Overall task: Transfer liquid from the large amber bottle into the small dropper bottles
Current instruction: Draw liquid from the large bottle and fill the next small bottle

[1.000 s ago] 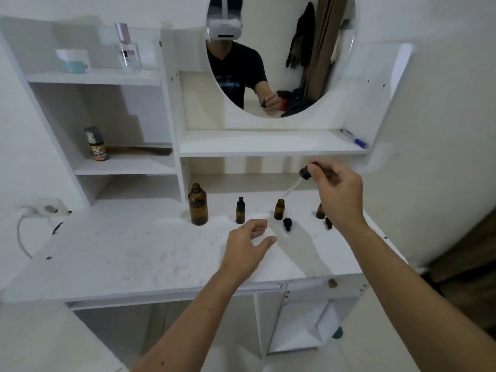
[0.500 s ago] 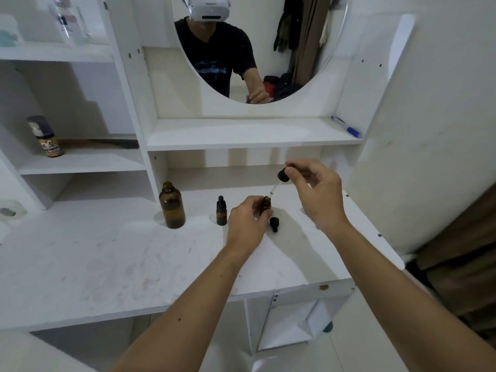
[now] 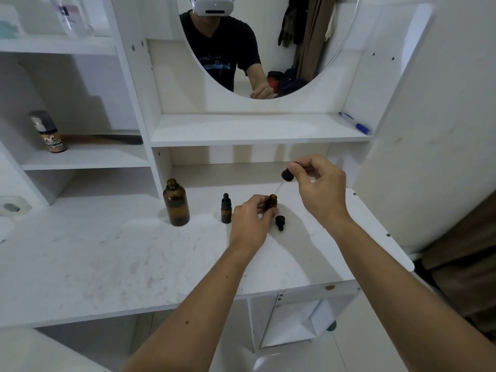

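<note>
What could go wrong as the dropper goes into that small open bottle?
The glass pipette tip meets the narrow mouth of the small bottle at a slant, so drops may miss. The left hand grips it only lightly, so a push could tip it. A loose cap lies beside it; the large amber bottle stands uncapped.

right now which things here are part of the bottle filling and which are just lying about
In use: large amber bottle, open small bottle in left hand, dropper in right hand, capped small bottle, loose cap.

Lying about: blue pen, shelf can.
</note>
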Available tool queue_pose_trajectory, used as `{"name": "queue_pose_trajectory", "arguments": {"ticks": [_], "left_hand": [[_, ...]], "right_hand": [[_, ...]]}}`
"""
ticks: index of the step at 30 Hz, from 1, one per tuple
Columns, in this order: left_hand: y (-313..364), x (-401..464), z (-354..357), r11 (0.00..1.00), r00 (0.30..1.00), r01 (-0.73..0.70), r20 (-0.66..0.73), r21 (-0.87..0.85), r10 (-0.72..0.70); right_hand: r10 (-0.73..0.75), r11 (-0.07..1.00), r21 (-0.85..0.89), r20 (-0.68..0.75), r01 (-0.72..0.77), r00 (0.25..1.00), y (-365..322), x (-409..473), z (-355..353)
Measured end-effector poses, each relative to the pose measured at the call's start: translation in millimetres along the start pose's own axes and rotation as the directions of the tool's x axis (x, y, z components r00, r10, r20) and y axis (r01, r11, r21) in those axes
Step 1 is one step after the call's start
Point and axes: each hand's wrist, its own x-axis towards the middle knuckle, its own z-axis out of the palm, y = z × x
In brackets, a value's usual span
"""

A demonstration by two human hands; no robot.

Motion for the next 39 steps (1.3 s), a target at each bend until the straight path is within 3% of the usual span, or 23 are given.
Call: {"name": "queue_pose_trajectory", "arguments": {"ticks": [12,20,27,35,39], "left_hand": [[0,0,1,1.000,0.999,0.026,0.018,0.016,-0.026],[1,-25,-19,0.997,0.998,0.053,0.028,-0.061,-0.052],[-14,-70,-93,0.988,0.994,0.102,0.058,-0.115,-0.096],[-52,-78,-188,0.961,0.949,0.212,-0.199,-0.175,-0.246],[-60,-64,-199,0.968,0.949,0.201,-0.215,-0.148,-0.230]], "right_hand": [[-0.033,0.999,0.030,0.116,0.030,0.993,-9,0,1],[-0.056,0.987,0.153,-0.005,0.056,0.998,-38,5,-6],[-0.088,0.956,0.280,-0.004,0.085,0.996,-70,-1,35],[-0.100,0.927,0.368,0.071,0.067,0.992,-109,-1,105],[-0.124,0.945,0.316,0.116,0.082,0.985,-112,1,126]]}}
